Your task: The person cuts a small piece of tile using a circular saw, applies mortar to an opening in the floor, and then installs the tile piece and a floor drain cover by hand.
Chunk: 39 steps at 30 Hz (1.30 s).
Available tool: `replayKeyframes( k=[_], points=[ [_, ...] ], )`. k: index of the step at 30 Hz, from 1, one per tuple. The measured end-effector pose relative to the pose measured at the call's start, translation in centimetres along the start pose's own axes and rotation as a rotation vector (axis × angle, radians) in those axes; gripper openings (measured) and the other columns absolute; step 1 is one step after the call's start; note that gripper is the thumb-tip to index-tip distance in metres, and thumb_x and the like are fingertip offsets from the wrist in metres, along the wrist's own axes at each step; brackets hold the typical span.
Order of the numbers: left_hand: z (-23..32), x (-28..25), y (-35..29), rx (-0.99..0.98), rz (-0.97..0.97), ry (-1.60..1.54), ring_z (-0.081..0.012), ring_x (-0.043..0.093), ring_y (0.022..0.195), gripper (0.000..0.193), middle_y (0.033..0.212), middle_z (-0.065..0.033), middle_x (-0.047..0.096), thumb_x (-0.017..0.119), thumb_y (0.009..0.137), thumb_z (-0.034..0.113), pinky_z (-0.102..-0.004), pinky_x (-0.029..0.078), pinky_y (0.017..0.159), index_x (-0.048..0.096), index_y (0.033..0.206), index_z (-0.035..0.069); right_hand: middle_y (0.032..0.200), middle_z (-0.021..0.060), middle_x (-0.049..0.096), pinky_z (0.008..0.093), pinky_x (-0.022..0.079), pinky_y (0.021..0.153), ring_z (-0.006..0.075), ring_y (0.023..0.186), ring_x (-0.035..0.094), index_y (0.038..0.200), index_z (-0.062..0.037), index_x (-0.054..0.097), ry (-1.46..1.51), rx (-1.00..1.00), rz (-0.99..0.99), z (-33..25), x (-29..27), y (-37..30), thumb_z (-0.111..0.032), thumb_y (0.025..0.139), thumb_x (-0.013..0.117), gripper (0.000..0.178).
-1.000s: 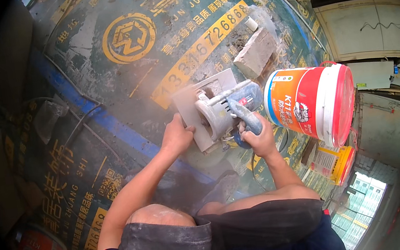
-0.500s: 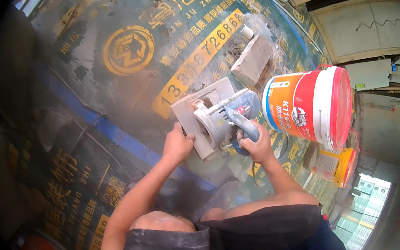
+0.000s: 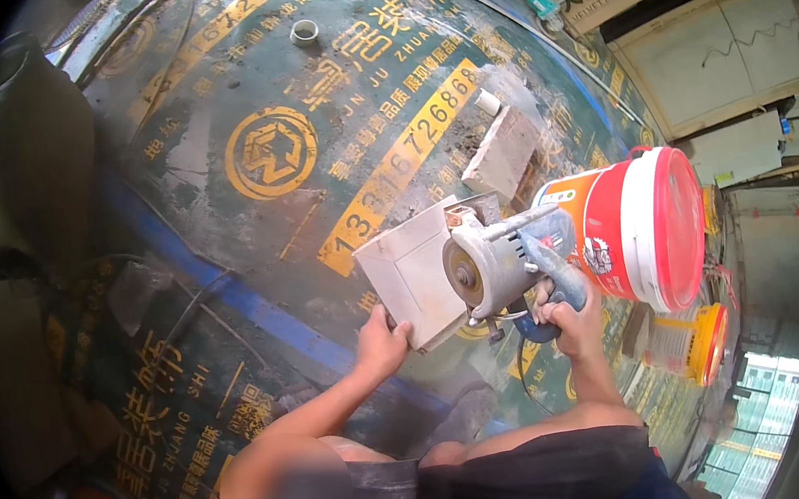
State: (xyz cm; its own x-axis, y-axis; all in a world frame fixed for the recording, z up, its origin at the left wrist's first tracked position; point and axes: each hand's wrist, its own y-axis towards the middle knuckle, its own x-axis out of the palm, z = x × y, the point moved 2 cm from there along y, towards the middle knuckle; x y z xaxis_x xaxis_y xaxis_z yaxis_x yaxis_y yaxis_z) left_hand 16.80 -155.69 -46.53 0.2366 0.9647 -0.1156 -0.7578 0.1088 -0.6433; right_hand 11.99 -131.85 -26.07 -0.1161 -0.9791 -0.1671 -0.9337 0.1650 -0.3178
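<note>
My right hand (image 3: 575,315) is wrapped round the blue-grey handle of a handheld tile cutter (image 3: 502,258). Its round blade (image 3: 465,277) faces left, close beside the right part of a pale square tile (image 3: 405,279). Whether blade and tile touch, I cannot tell. Straight lines run across the tile's face. My left hand (image 3: 384,342) pinches the tile's near-left edge, thumb on top and fingers partly hidden beneath. A dark cord (image 3: 525,374) hangs from the cutter toward the floor.
A red-and-white bucket (image 3: 664,227) lies just right of the cutter, with a smaller yellow bucket (image 3: 703,347) nearer me. Beyond the tile are a pale block (image 3: 502,150) and a white pipe ring (image 3: 303,32). Printed green sheeting (image 3: 210,189) with blue tape (image 3: 273,327) covers the floor.
The cutter has moved right off the middle of the tile, uncovering its face and the blade. My left hand still grips the tile's edge. The dust haze has thinned.
</note>
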Motion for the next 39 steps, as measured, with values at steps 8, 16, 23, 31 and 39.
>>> replayKeyframes(
  k=[8, 16, 23, 31, 39],
  points=[
    [0.0, -8.3, 4.8, 0.188, 0.258, -0.054, -0.0248, 0.069, 0.084, 0.017, 0.088, -0.0154, 0.071, 0.067, 0.089, 0.011, -0.0369, 0.053, 0.079, 0.066, 0.101, 0.000, 0.080, 0.0080, 0.059, 0.0284, 0.049, 0.060, 0.0132, 0.062, 0.056, 0.103, 0.0061, 0.056, 0.117, 0.044, 0.078, 0.2, -1.9, -2.2, -0.005, 0.070, 0.062, 0.035],
    [7.4, -10.7, 10.5, 0.388, 0.197, 0.194, -0.0276, 0.067, 0.084, 0.025, 0.088, -0.0142, 0.070, 0.070, 0.089, 0.015, -0.0374, 0.052, 0.080, 0.068, 0.109, 0.000, 0.080, 0.0088, 0.058, 0.0291, 0.049, 0.060, 0.0138, 0.062, 0.055, 0.102, 0.0065, 0.055, 0.137, 0.053, 0.081, 0.3, -1.8, -1.8, -0.003, 0.070, 0.060, 0.034],
    [4.5, -8.2, 7.5, 0.177, 0.342, 0.017, -0.0392, 0.066, 0.089, 0.035, 0.090, -0.0242, 0.067, 0.060, 0.099, 0.032, -0.0474, 0.049, 0.080, 0.059, 0.111, -0.002, 0.080, 0.0090, 0.058, 0.0291, 0.048, 0.060, 0.0139, 0.062, 0.055, 0.103, 0.0064, 0.055, 0.158, 0.068, 0.092, 0.7, -1.2, -1.4, -0.002, 0.070, 0.059, 0.034],
    [1.2, -3.7, 2.9, 0.092, 0.039, 0.023, -0.0477, 0.066, 0.093, 0.028, 0.095, -0.0290, 0.068, 0.057, 0.101, 0.024, -0.0512, 0.050, 0.081, 0.051, 0.109, -0.003, 0.082, 0.0078, 0.060, 0.0273, 0.049, 0.062, 0.0124, 0.064, 0.057, 0.111, 0.0076, 0.058, 0.094, 0.110, 0.036, 1.7, 0.3, -0.3, -0.004, 0.071, 0.061, 0.041],
    [4.1, -2.8, 2.8, 0.030, -0.041, -0.048, -0.0296, 0.071, 0.062, 0.023, 0.086, -0.0232, 0.072, 0.057, 0.102, 0.017, -0.0419, 0.055, 0.061, 0.049, 0.111, -0.002, 0.082, 0.0054, 0.061, 0.0259, 0.049, 0.064, 0.0103, 0.067, 0.058, 0.102, 0.0036, 0.059, -0.044, 0.079, -0.056, 2.6, 2.2, 1.4, -0.006, 0.074, 0.061, 0.030]
  ],
)
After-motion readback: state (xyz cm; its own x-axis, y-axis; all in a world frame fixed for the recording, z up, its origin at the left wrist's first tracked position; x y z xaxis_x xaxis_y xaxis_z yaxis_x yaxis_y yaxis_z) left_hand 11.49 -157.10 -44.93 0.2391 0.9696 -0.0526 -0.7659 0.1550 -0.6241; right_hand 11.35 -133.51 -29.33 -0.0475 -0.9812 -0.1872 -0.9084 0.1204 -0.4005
